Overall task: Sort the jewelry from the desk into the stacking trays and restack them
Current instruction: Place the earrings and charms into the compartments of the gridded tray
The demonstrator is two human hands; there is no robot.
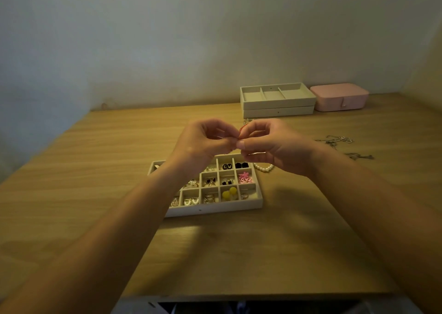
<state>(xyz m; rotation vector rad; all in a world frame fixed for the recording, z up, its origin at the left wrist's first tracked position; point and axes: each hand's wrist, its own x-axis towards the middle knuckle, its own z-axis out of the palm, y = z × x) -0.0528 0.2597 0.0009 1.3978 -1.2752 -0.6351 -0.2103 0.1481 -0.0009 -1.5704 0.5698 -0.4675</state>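
While both hands hung above the desk, the fingertips met in the middle. The left hand had its fingers curled in, thumb against forefinger. The right hand mirrored it, thumbnail facing the camera. Between them they pinched a small red piece, held up over the far edge of the compartment tray. It was too small and blurred to say what kind of jewelry it was.

Down below, that tray lay flat on the wood, partly hidden by the left forearm. Plenty was sorted in it: pink flower pieces in the right column, yellow balls one cell nearer and to the left of them, black studs in the far right cell, and heart-shaped earrings along the near row.

Loose items sat out on the desk. A pearl bracelet lay just beside the tray's far right corner, partly under the right hand. Silver chains were scattered well off to the right.

At the back, by the wall, two stacked trays sat one on the other, the top one showing three open sections. A pink jewelry box stood closed just beside them on the right.
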